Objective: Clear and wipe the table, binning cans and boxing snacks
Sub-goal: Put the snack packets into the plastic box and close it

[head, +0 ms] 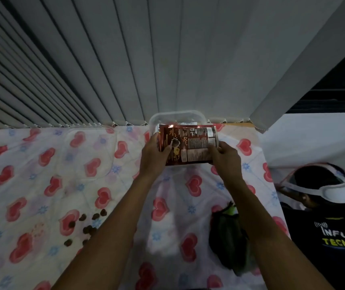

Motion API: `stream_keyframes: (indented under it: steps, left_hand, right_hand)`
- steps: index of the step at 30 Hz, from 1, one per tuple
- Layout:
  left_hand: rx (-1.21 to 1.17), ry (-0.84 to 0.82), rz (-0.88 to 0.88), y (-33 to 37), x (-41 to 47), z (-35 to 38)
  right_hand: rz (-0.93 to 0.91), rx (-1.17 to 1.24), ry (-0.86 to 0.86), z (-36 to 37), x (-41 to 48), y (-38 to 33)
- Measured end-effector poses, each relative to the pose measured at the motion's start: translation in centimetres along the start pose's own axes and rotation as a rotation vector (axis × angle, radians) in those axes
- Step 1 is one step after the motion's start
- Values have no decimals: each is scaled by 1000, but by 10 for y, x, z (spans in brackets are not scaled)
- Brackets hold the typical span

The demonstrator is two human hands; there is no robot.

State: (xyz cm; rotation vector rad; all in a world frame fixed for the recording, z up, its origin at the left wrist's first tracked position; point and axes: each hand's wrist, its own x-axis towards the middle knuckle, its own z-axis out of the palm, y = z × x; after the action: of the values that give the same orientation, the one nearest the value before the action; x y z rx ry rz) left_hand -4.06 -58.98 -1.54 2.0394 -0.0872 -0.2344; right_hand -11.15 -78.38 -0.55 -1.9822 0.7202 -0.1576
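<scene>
**A:** From the head camera, what is being held?

**B:** A snack packet (188,145), dark red and glossy, with small white print panels and a yellow-and-brown picture on the side facing up. It is held flat, just above a clear plastic box (175,117) at the far edge of the table, against the grey vertical blinds (125,59).

**A:** And the fingers?

**B:** The left hand (153,155) grips the packet's left edge, thumb laid across the printed face and fingers curled underneath. The right hand (228,158) pinches the lower right corner with its fingers bent.

**A:** Anything in the box?

**B:** The packet hides most of it. There may be a white label behind, but it is too blurred to tell.

**A:** What else is around?

**B:** A heart-patterned tablecloth (41,174) has brown bits (87,227) scattered on it near the left forearm. A dark green bag (228,237) lies beside the right forearm. A second person (322,206) in a white headset sits past the table's right edge.
</scene>
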Motion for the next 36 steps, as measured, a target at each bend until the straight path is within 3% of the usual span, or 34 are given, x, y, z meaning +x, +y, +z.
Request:
stream_keyframes:
  steps: [4, 8, 15, 27, 32, 36]
  left_hand:
    - [74, 70, -35, -4, 22, 6]
    - [209, 50, -21, -13, 24, 13]
    - [666, 118, 53, -26, 0, 32]
    - [749, -40, -21, -25, 4, 28]
    - [682, 49, 52, -21, -4, -5]
    - [664, 99, -17, -31, -10, -51]
  right_hand:
    - [-105, -255, -51, 13, 35, 15]
    - [-31, -507, -96, 23, 51, 25]
    - [-71, -423, -118, 33, 53, 39]
    - [-46, -486, -13, 38, 38, 22]
    - [-238, -562, 118, 48, 28, -9]
    - [-406, -531, 60, 82, 4, -46]
